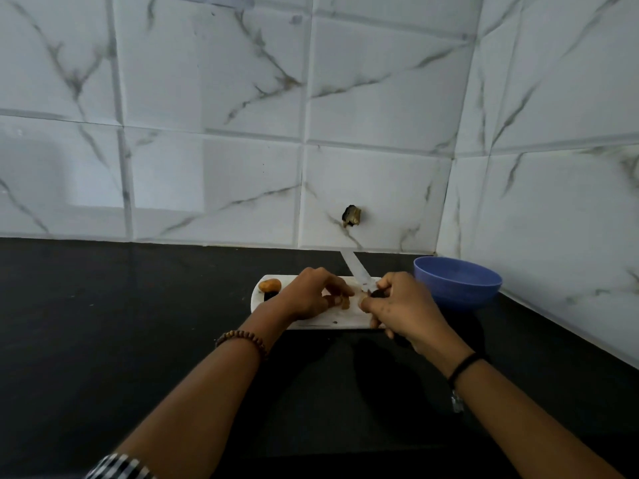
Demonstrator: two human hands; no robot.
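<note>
A white cutting board lies on the black counter. My right hand grips the dark handle of a knife, and its pale blade points away toward the wall. My left hand sits over the board with curled fingers pinching a small brownish piece of food right beside the knife hand. An orange-brown lump of food rests at the board's far left corner.
A blue bowl stands on the counter just right of the board, near the wall corner. Marble-look tiled walls close off the back and right. A dark hole marks the back wall. The black counter stretches left.
</note>
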